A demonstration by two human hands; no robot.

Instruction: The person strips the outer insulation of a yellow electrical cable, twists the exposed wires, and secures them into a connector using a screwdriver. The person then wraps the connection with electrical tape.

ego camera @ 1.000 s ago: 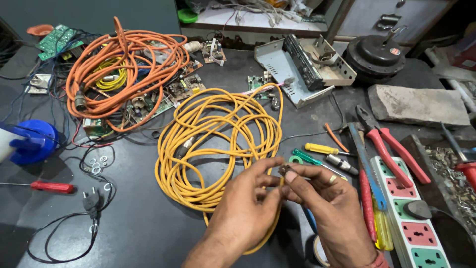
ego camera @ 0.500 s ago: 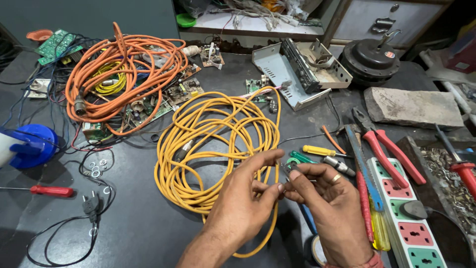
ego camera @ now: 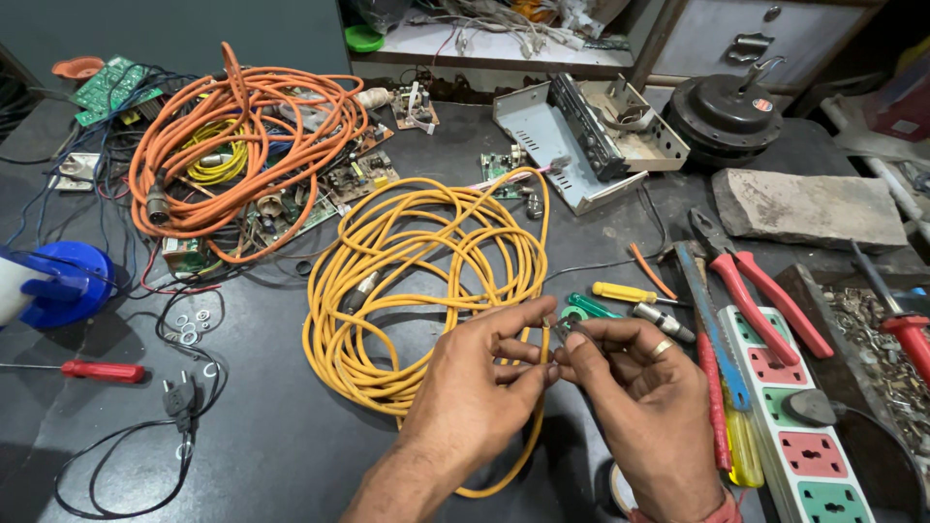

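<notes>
- Head view: left hand and right hand both pinch the yellow cable end between fingertips; the yellow cable coil lies just beyond them.
- Likely best: keep fingertips close to the end, the strands steady.
- Red pliers lie to the right hand's right.

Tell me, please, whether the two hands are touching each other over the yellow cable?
Touching: the head view shows the left hand and right hand meeting at their fingertips above the yellow cable.
</notes>
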